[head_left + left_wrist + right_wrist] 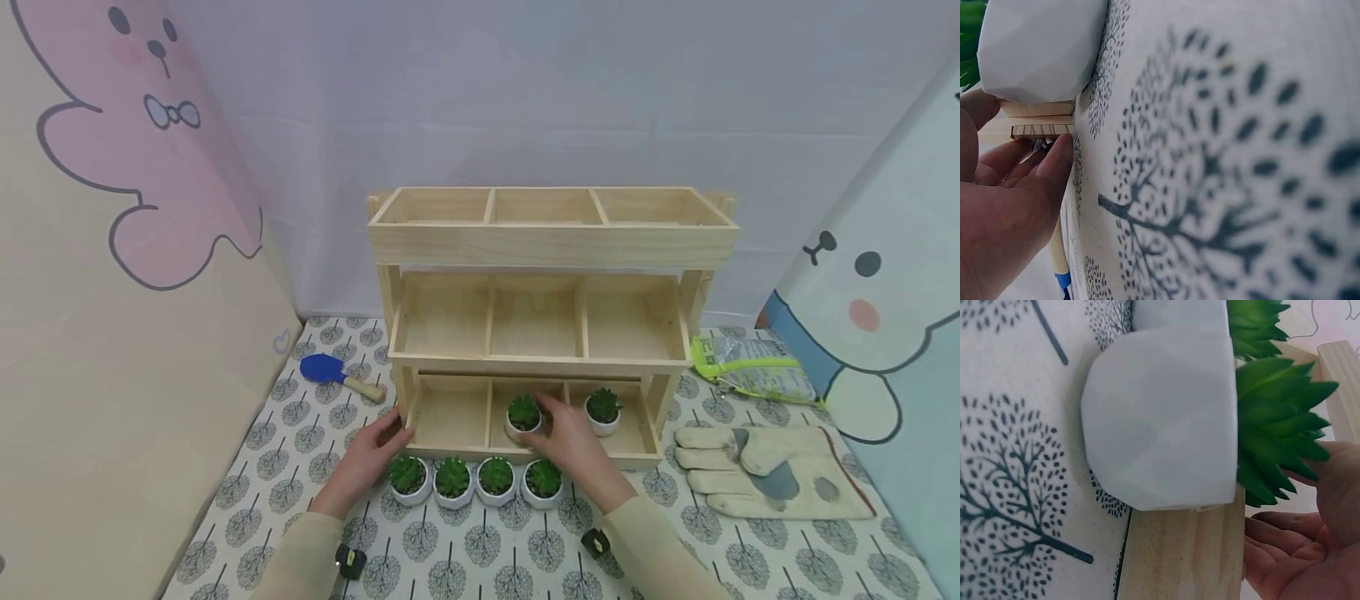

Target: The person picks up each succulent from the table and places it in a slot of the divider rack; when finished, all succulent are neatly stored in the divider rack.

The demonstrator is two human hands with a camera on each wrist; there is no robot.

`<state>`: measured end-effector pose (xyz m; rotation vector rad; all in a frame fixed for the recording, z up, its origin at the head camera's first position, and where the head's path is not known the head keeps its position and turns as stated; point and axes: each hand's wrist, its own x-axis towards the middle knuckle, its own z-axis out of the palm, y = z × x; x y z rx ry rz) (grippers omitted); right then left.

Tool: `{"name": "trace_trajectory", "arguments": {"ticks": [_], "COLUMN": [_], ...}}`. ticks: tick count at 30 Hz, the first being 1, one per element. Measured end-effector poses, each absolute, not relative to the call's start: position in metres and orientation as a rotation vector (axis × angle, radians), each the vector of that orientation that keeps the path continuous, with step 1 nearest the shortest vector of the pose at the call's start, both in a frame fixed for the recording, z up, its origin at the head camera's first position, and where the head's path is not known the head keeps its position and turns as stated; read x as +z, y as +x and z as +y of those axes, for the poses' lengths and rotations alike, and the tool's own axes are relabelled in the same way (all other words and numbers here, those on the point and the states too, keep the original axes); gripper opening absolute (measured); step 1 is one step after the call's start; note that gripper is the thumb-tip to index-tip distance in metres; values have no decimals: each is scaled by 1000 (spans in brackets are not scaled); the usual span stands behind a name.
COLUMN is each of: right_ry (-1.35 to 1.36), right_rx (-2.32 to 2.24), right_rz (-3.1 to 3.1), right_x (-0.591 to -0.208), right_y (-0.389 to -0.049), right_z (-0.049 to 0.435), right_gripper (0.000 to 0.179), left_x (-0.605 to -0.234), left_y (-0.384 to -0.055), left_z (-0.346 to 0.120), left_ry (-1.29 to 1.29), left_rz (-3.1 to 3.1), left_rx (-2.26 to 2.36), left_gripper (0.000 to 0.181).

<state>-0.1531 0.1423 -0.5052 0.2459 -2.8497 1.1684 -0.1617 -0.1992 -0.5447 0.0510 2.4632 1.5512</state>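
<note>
A three-tier wooden planter shelf (555,247) has three compartments per tier. My right hand (573,442) holds a small potted succulent (523,414) in the bottom tier's middle compartment, thumb at the near side and fingers behind. Another potted succulent (603,408) stands in the compartment to its right. At the bottom tier's left end, my left hand (367,454) grips the corner; the left wrist view has thumb and fingers around the wooden edge (1041,130). Several more succulents in white faceted pots (453,483) stand in a row before the shelf. A nearby white pot (1160,419) hides the held one in the right wrist view.
Left of the shelf lies a blue trowel (330,371) with a wooden handle. On the right are a yellow-green plastic bag (757,367) and pale work gloves (772,472). A tree-patterned cloth (480,550) covers the table; printed curtains hang behind and beside it.
</note>
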Motion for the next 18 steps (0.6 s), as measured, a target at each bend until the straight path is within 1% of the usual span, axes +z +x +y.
{"name": "trace_trajectory", "arguments": {"ticks": [11, 18], "right_ry": [239, 297], "right_rx": [1187, 1180], "right_rz": [-2832, -2771], "right_x": [-504, -504], "right_y": [-140, -132], "right_z": [149, 152], "right_gripper": [72, 66], "left_x": [-543, -542], "left_y": [-161, -160], "left_z": [-198, -198], "left_ry": [40, 33], "left_rz": [2462, 2441], "left_rx": [1558, 1577], "left_gripper": [71, 71]}}
